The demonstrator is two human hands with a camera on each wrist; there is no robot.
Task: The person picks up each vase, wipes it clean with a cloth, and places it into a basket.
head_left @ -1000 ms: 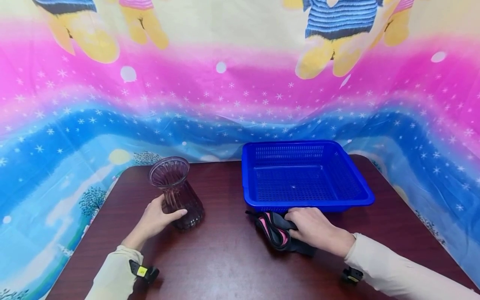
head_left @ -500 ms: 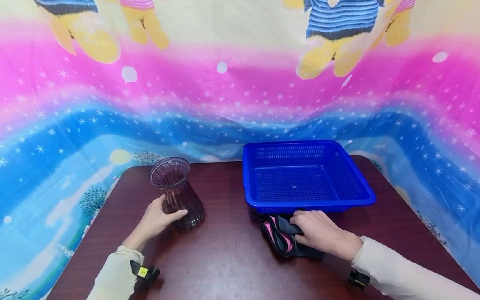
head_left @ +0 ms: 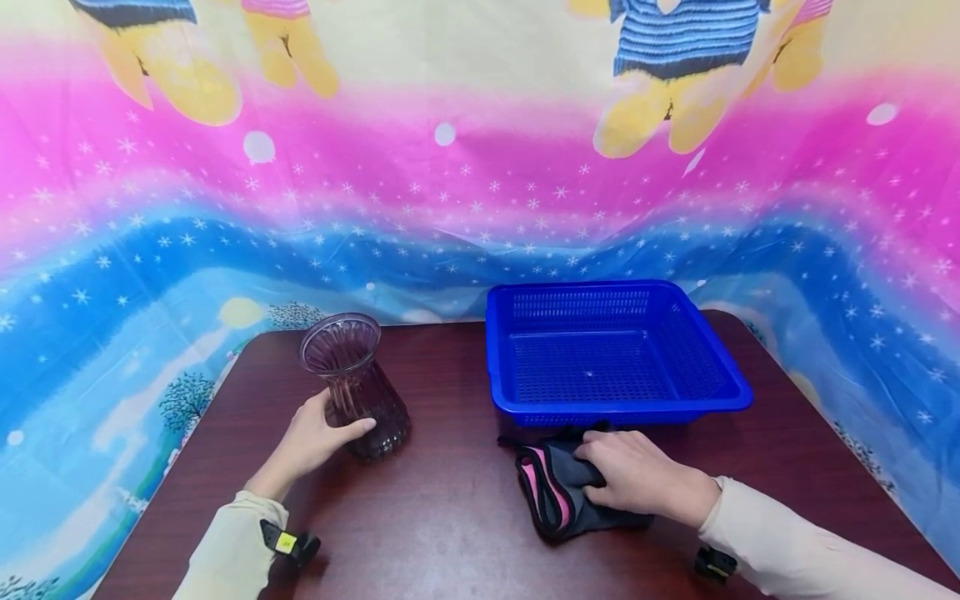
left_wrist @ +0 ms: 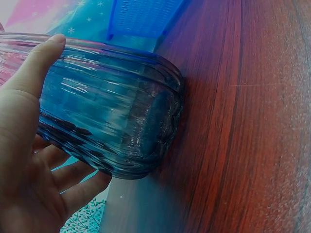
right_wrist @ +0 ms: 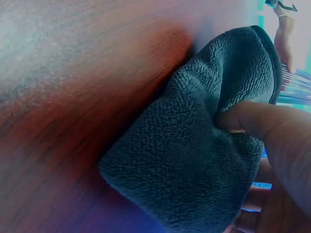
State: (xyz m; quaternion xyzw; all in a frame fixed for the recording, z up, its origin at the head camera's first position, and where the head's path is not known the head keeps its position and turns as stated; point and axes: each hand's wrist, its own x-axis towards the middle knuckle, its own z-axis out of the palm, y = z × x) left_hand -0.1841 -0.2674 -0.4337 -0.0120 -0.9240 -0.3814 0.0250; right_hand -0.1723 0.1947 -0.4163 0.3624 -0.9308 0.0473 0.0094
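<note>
On the left side of the table, my left hand (head_left: 311, 437) holds a ribbed, purple-tinted glass vase (head_left: 367, 396) with a flared rim. The thumb lies across the near side, and the other fingers are behind the glass. In the left wrist view the vase (left_wrist: 116, 107) has its base at the tabletop. To the right, my right hand (head_left: 637, 479) pinches a folded cleaning cloth (head_left: 577, 479), dark grey with black edging and pink layers inside. The right wrist view shows the plush cloth (right_wrist: 175, 155) dented under the thumb; part of the other fingers is hidden behind it.
A blue perforated plastic basket (head_left: 615, 410) stands at the back right, just beyond the cloth. The dark red-brown wooden table (head_left: 442, 517) has rounded back corners. A printed curtain (head_left: 420, 192) hangs close behind and along both sides.
The cloth and my right hand first shifted right, then the cloth came lower toward the front left. More of its grey face spreads out now. My left hand and the vase have stayed put.
</note>
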